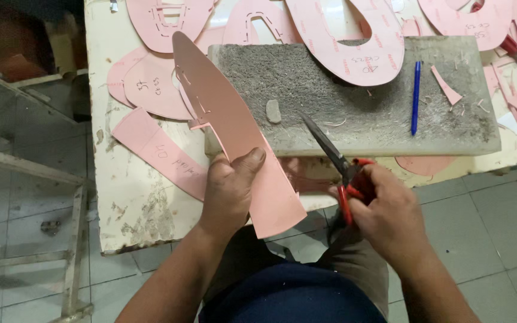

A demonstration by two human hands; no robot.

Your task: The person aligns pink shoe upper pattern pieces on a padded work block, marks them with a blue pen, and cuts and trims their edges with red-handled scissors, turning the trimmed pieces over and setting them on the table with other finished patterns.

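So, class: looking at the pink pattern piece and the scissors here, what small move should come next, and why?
Probably bring the scissors across to the edge of the long pink pattern piece. The left hand holds that piece up, thumb pressed on its face, while the right hand grips the red handles. The blades stand apart from the card, pointing at the grey cutting block.

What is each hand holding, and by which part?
Left hand grips the long pink pattern piece near its lower end. Right hand holds the scissors by their red handles.
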